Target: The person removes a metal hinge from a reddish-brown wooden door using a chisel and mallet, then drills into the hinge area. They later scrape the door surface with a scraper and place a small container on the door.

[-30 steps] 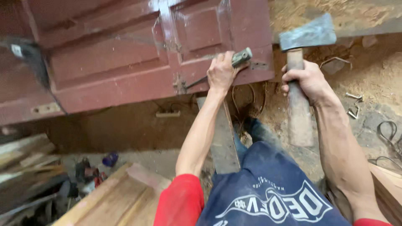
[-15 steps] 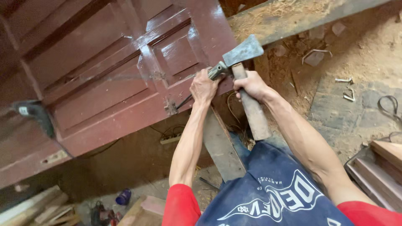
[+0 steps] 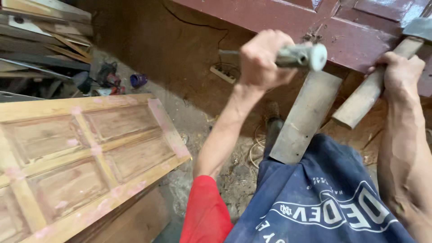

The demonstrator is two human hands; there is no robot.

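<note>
Grey, round-ended chisel handle [image 3: 300, 56] sits upper centre, gripped in the closed left hand [image 3: 262, 58], blade toward the glossy maroon door [image 3: 360, 31]. At upper right, the right hand [image 3: 399, 72] is wrapped round a pale wooden hatchet handle [image 3: 371, 92]. Bare panelled timber door [image 3: 81, 153] lies lower left.

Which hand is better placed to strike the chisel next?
Probably the right hand: it grips the hatchet by its wooden handle, head up beside the door. The left hand is wrapped around the chisel.
</note>
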